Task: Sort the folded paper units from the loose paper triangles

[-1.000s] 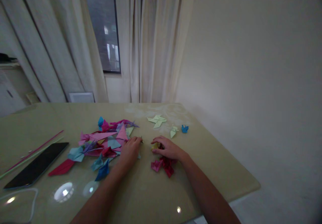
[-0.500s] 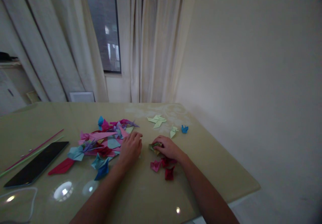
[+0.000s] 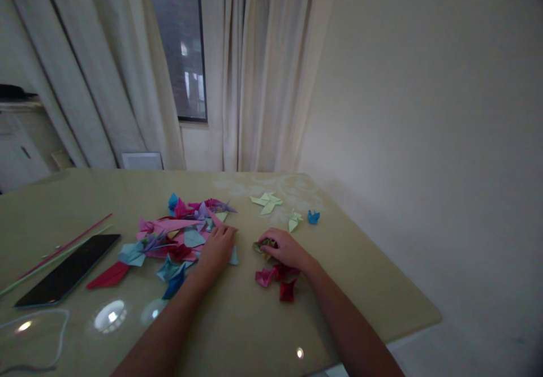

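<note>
My left hand (image 3: 219,248) is at the right edge of a heap of colourful folded paper pieces (image 3: 193,237). Its fingers are bent down and closed, and what lies under them is hidden. A light blue paper piece (image 3: 233,256) pokes out beside that hand, and a pink paper strip (image 3: 215,217) rises just beyond it. My right hand (image 3: 283,247) is closed on an olive-green origami piece (image 3: 258,247) at table height. Just below this hand lie a pink folded piece (image 3: 264,277) and a dark red one (image 3: 287,291), with more red paper between them.
Farther back lie pale green origami pieces (image 3: 267,202) and a small blue one (image 3: 313,217). To the left are a black phone or tablet (image 3: 70,269), thin pink and green sticks (image 3: 63,248) and a white cable (image 3: 63,332). The table's right edge (image 3: 382,258) slants near the wall.
My left hand has shifted slightly left and its fingers have drawn in, uncovering the light blue piece beside it. My right hand keeps its hold; the whole view has moved a little.
</note>
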### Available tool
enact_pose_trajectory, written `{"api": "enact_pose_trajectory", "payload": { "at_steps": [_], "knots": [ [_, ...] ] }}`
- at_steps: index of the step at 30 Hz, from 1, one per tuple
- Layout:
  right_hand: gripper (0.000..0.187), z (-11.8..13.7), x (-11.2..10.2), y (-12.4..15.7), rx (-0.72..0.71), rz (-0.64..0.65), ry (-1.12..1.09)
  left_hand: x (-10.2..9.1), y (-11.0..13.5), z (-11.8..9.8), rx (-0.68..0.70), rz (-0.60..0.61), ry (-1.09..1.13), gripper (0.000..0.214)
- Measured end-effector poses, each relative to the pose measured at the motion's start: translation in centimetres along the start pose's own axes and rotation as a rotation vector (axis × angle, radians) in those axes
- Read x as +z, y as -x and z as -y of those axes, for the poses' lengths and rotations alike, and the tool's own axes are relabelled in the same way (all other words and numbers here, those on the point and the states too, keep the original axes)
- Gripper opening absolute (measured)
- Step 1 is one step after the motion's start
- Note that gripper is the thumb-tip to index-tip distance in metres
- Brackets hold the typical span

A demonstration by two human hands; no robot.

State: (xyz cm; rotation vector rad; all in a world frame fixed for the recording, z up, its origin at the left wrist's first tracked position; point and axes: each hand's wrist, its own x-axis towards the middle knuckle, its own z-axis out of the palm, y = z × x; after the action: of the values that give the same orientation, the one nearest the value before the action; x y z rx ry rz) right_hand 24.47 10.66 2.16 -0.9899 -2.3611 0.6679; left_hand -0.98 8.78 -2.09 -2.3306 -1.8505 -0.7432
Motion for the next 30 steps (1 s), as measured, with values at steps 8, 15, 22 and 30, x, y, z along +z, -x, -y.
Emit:
{"api": "enact_pose_trajectory", "payload": {
  "at_steps": [8, 15, 22, 30],
  "knots": [
    [0.018, 0.3, -0.1, 0.1, -0.007, -0.007, 0.016, 0.3, -0.2, 0.1, 0.156, -0.065, 0.2, 0.038],
    [0.017, -0.1, -0.1, 0.0, -0.027, -0.027, 0.029, -1.2, 0.2, -1.5, 0.408, -0.232, 0.209, 0.041],
    [0.05, 0.5, -0.3, -0.1, -0.089, -0.188, -0.005, -2.8, 1.2, -3.1, 0.552, -0.362, 0.125, 0.041],
    [0.063, 1.2, -0.1, 0.1, -0.228, -0.218, 0.053, -3.3, 1.6, -4.3, 0.703, -0.382, 0.228, 0.033]
  ]
}}
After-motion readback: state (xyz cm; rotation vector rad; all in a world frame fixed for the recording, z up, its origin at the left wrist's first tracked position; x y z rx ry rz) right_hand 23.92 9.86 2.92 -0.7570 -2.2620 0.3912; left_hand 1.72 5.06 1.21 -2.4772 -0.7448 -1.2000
